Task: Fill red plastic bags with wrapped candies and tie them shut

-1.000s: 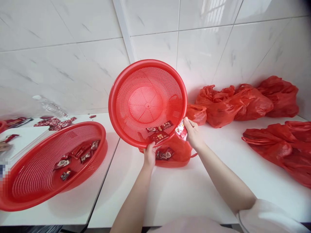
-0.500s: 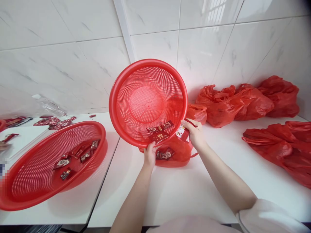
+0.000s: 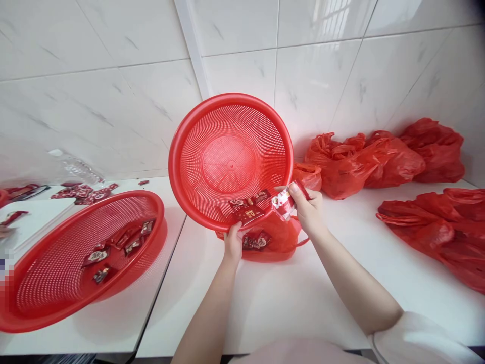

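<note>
My left hand [image 3: 234,241] grips the lower rim of a red perforated plastic basket [image 3: 229,164], tilted so its inside faces me. Several dark red wrapped snack packets [image 3: 248,214] lie at the basket's lower side. Between the thumb and fingers of my right hand [image 3: 308,208] is a white and red snack packet [image 3: 283,203], beside the basket's lower right rim. Under the basket sits an open red plastic bag [image 3: 278,240] with dark red packets [image 3: 257,239] inside. The basket hides part of the bag.
A second red basket [image 3: 151,263] with several packets stands at left. Tied red plastic bags [image 3: 341,167] line the wall, and more red bags [image 3: 435,227] lie at right. A clear bottle [image 3: 81,167] and small packets [image 3: 85,193] are at back left. Another person's hand [image 3: 4,231] shows at the left edge.
My right hand has lifted the white and red packet slightly up, turning it to lie across the basket's rim. The basket and my left hand have hardly moved.
</note>
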`<state>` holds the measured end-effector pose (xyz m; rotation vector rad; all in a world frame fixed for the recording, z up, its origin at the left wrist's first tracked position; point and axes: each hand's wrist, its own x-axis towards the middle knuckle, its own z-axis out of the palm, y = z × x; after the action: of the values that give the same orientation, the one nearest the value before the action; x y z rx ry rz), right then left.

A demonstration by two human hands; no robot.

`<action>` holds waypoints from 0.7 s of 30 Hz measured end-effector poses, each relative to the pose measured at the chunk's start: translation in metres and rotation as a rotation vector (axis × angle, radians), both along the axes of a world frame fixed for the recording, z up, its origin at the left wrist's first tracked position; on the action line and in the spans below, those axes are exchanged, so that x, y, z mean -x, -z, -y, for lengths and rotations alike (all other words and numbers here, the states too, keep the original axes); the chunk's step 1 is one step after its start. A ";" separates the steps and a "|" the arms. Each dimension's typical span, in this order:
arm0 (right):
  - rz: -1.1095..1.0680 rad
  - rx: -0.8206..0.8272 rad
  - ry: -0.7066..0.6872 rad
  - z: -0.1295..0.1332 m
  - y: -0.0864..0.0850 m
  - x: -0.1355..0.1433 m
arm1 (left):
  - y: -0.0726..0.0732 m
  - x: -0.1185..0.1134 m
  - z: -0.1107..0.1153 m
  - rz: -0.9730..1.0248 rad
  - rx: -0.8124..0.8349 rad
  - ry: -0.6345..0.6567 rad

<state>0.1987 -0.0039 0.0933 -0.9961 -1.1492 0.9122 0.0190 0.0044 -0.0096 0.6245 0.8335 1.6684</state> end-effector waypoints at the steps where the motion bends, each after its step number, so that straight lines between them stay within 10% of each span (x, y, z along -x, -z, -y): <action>1: 0.001 0.003 -0.007 -0.001 0.000 0.000 | 0.000 0.000 0.000 -0.001 -0.001 0.001; 14: 0.027 0.119 0.023 -0.012 0.011 -0.001 | -0.002 0.000 0.001 0.023 0.024 -0.009; 21: -0.476 0.337 -0.143 -0.027 0.017 0.002 | -0.003 0.001 0.000 0.031 0.022 -0.006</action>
<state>0.1964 0.0229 0.0763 -0.9009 -0.6798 1.4037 0.0179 0.0045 -0.0069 0.5801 0.8309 1.6680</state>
